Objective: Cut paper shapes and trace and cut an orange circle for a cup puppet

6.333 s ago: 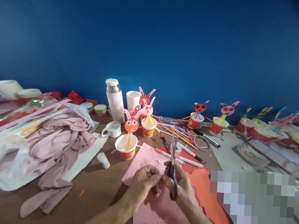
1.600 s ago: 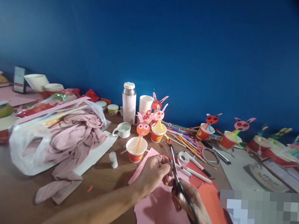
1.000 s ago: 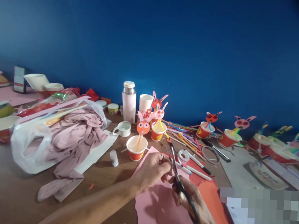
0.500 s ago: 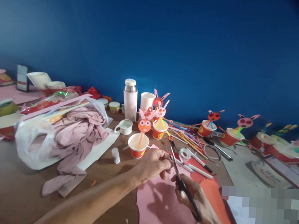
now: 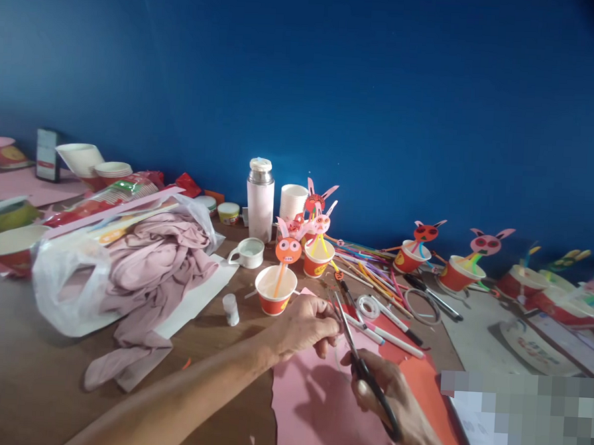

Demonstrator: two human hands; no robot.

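My right hand grips a pair of black-handled scissors, its blades pointing up and left. Close to the blades, my left hand is closed in a pinch; what its fingertips hold is too small to make out. Under both hands lies a sheet of pink paper with a ragged left edge. Just beyond my left hand stands a red and white paper cup bearing an orange paper animal face with pink ears on a straw.
A bundle of coloured pipe cleaners, markers and a tape roll lie to the right. Behind stand a thermos and a mug. Left is a plastic bag with pink cloth. Red paper lies at right.
The scissors and my right hand have shifted very slightly against my left hand. My left hand keeps its pinch, and the objects on the table stay where they were.
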